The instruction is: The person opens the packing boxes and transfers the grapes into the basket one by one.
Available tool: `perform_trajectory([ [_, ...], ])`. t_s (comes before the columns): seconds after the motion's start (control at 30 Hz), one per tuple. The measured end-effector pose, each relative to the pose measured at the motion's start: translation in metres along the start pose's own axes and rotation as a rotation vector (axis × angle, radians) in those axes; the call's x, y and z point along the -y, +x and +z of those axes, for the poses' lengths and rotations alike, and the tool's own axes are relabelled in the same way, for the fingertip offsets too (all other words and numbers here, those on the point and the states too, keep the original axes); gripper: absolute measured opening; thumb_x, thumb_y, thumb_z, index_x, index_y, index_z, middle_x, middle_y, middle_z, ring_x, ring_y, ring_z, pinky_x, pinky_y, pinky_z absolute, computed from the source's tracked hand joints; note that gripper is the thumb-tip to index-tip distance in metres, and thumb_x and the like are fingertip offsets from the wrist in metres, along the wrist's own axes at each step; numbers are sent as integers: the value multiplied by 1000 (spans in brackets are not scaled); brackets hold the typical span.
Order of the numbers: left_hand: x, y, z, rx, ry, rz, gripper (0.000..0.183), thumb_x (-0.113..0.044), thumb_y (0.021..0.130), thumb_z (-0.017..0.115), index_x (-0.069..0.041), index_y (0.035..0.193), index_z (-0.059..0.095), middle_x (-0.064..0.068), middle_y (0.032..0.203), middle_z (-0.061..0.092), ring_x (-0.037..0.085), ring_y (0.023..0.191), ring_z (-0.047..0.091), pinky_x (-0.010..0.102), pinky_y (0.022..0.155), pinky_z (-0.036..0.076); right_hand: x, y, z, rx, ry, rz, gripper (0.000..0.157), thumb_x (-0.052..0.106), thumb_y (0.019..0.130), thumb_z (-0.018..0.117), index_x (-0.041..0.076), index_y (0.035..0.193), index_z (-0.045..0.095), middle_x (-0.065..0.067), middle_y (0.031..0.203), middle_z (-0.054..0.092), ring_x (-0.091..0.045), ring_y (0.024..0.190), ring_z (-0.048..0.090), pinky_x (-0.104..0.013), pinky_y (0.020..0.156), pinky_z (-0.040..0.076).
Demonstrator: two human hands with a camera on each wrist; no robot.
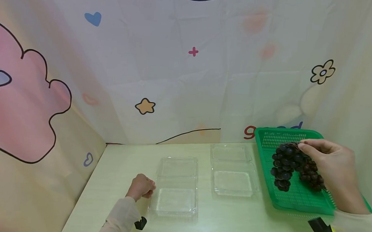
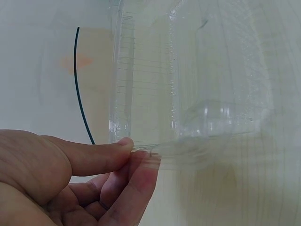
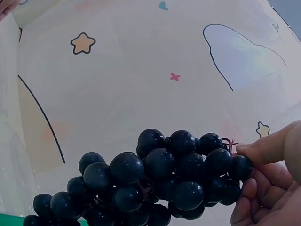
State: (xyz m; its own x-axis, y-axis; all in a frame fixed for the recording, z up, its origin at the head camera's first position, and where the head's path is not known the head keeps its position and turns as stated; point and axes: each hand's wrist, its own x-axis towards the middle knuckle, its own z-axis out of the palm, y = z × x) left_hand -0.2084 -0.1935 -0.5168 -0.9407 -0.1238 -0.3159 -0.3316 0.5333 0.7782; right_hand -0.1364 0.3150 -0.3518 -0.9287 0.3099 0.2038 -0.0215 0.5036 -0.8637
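A bunch of dark grapes (image 1: 286,163) hangs from my right hand (image 1: 338,164), which pinches its stem between thumb and fingers above the green basket (image 1: 266,181). In the right wrist view the grapes (image 3: 127,169) stretch leftward from the fingertips. A second bunch of grapes (image 1: 311,175), redder in tone, lies in the basket, partly hidden by the right hand. My left hand (image 1: 141,186) is at the left edge of an opened clear plastic clamshell box (image 1: 176,200). In the left wrist view, thumb and forefinger pinch the rim of the clear box (image 2: 188,127).
Another opened clear clamshell box (image 1: 234,183) sits between the first box and the basket on the pale table (image 1: 105,182). A printed curtain (image 1: 182,76) rises behind the table's back edge and along the left side.
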Motion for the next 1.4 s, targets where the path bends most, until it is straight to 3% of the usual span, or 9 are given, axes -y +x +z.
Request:
perform_trajectory([
  [0.17, 1, 0, 0, -3, -14, 7, 4, 6, 90, 71, 9, 91, 68, 10, 67, 65, 11, 49, 56, 25, 51, 55, -4, 1, -5, -22, -68, 36, 51, 54, 96, 68, 11, 123, 74, 30, 102, 63, 3, 113, 47, -29, 84, 38],
  [0.43, 2, 0, 0, -4, -20, 7, 4, 6, 90, 71, 8, 90, 68, 12, 68, 66, 12, 48, 56, 26, 50, 55, -13, 3, -13, -44, -99, 46, 52, 52, 97, 67, 7, 122, 72, 34, 91, 61, 5, 99, 47, -31, 79, 37],
  [0.63, 3, 0, 0, -5, -17, 6, 4, 6, 90, 71, 8, 90, 67, 15, 71, 67, 12, 49, 57, 26, 51, 55, -19, 3, -16, -63, -129, 54, 56, 54, 98, 66, 6, 124, 72, 33, 95, 57, 5, 98, 46, -33, 80, 36],
  [1.07, 1, -1, 0, -8, -9, -20, 5, 6, 91, 70, 8, 93, 66, 12, 70, 65, 13, 51, 56, 25, 51, 55, -28, 2, -22, -47, -123, 58, 46, 44, 101, 66, 2, 122, 69, 41, 85, 54, 8, 94, 44, -29, 76, 36],
  [1.4, 1, -1, 0, -3, 5, -10, 5, 5, 92, 70, 9, 95, 68, 11, 70, 65, 12, 51, 56, 25, 52, 55, -32, 4, -23, -48, -95, 94, 45, 44, 101, 66, 4, 122, 69, 41, 84, 57, 9, 94, 45, -36, 87, 39],
])
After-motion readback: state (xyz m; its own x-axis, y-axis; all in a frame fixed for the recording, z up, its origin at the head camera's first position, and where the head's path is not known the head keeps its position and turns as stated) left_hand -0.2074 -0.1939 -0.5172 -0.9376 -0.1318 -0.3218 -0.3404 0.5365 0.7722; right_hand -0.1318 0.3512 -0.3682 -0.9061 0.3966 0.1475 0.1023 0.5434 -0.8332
